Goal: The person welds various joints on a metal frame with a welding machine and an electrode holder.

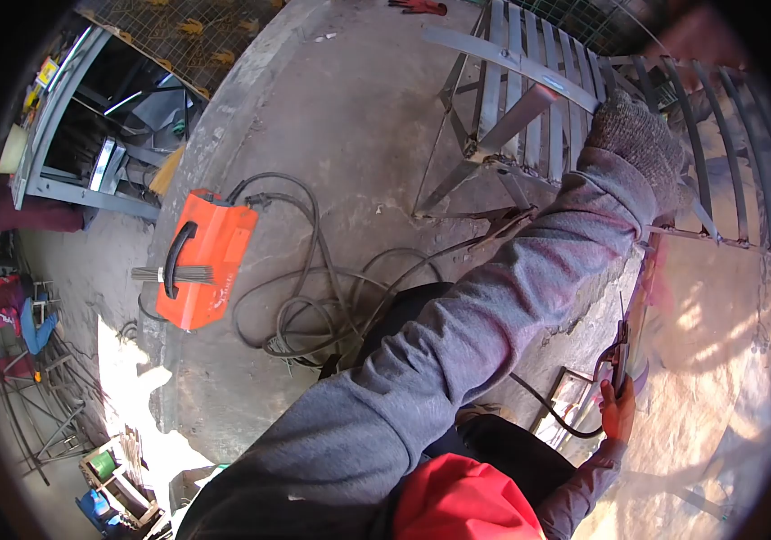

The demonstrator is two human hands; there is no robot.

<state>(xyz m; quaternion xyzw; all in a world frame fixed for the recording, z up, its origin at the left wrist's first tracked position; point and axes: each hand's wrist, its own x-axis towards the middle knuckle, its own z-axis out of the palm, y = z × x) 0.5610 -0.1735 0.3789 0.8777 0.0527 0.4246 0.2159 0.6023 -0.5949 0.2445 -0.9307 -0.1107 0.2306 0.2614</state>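
Observation:
My left hand point(635, 144), in a grey knitted glove, is closed around a flat metal bar point(516, 65) at the slatted metal frame point(534, 121). The fingertips are partly hidden. The bar reaches left across the slats, and curved slats point(732, 135) rise at the right. Lower right, my bare right hand point(617, 414) is wrapped round a welding electrode holder point(620, 358). A thin electrode point(622, 306) sticks up from its jaws, apart from the frame. A black cable point(547, 405) curves away from the holder.
An orange welding machine point(210, 310) stands on the concrete floor, with a bundle of rods point(189, 274) across it. Looped cables point(300, 315) lie between it and my legs. A red glove point(419, 6) lies at the top. Metal scrap point(52, 423) is at the left.

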